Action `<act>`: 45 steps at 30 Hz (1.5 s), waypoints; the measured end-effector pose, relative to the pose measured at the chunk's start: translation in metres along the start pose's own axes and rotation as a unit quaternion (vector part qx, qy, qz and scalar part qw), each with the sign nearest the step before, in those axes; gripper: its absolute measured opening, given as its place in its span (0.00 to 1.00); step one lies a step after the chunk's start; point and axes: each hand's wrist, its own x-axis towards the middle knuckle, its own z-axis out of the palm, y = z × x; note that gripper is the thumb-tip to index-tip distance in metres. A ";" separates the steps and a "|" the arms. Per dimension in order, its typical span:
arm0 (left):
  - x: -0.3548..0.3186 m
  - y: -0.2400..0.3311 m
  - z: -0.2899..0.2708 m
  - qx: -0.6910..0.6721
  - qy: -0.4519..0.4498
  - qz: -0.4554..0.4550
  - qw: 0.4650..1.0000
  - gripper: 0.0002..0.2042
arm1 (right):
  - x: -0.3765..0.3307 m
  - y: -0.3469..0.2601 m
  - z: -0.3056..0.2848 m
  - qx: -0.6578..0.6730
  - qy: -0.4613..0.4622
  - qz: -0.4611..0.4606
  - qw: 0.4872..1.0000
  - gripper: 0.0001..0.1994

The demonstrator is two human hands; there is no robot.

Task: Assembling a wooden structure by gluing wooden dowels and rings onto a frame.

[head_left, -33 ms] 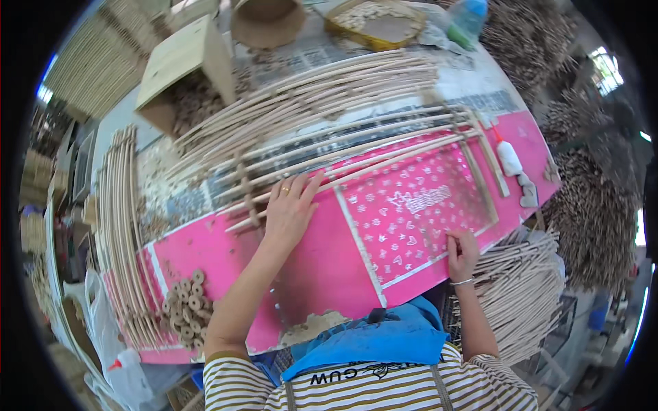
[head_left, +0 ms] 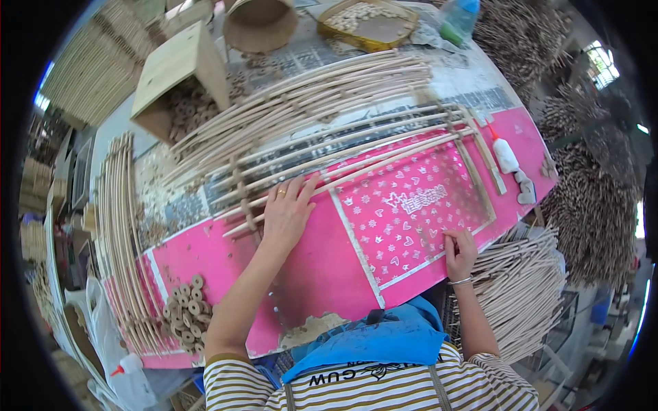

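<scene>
Left fingers (head_left: 296, 186) stretched out and slightly parted, laid open against the lower rods of a wooden rack (head_left: 397, 159) across the pink worktop (head_left: 322, 260). Right fingers (head_left: 451, 238) curled at the near edge; cannot tell whether pinching anything. Past the rack, rightward, a white glue bottle (head_left: 506, 156); leftward, piled rings (head_left: 186, 312).

Shows the left hand (head_left: 288, 216) with fingers extended at the pale sticks (head_left: 384, 163), the right hand (head_left: 460, 255) loosely curled over the pink desk (head_left: 212, 257). Left of the left hand, shows heaped wooden rings (head_left: 186, 312); beyond it, leftward, a wooden box (head_left: 171, 68); beyond the right, a white bottle (head_left: 505, 156).
</scene>
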 end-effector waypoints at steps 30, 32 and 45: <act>-0.262 -0.301 -0.290 0.359 0.136 -0.495 0.779 0.19 | -0.004 0.031 0.003 -0.011 -0.008 -0.044 0.999 0.05; -0.313 -0.344 -0.272 0.399 0.136 -0.482 0.768 0.17 | -0.005 0.033 0.006 -0.014 -0.027 -0.039 0.999 0.05; -0.433 -0.481 -0.276 0.143 0.091 -0.464 0.869 0.23 | -0.007 0.035 0.014 -0.046 -0.020 -0.037 0.998 0.04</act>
